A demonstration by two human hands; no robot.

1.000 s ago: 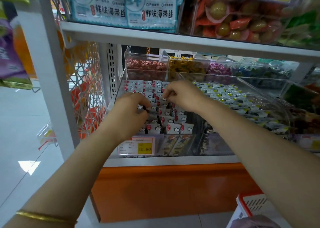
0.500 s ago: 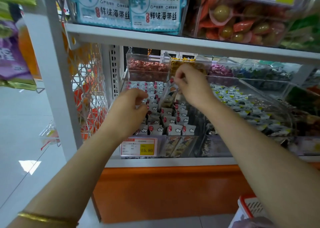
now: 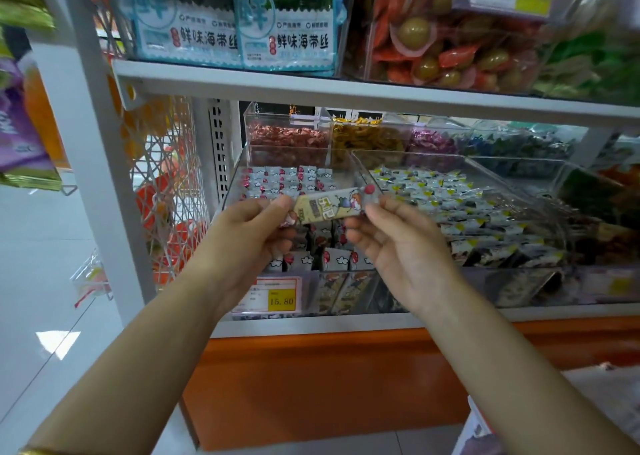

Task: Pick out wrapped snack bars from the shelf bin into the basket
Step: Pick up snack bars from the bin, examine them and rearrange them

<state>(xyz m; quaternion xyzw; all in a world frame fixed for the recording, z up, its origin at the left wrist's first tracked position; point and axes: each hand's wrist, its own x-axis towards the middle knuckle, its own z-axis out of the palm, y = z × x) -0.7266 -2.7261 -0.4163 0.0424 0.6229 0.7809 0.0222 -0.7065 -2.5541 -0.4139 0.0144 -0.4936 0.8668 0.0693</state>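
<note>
Crosswise, snack bar [image 3: 329, 207] pinched at ends: left hand [image 3: 249, 238], right hand [image 3: 398, 247].

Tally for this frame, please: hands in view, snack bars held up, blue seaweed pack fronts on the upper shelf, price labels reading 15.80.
Hands: 2, left hand and right hand
Held snack bar: 1
Blue seaweed packs: 2
15.80 price label: 1
Total: 6

White metal shelving [image 3: 311, 89], orange base panel [image 3: 311, 385] — glossy pale floor [image 3: 34, 264] left, bright light patch [image 3: 57, 344] reflected.
</note>
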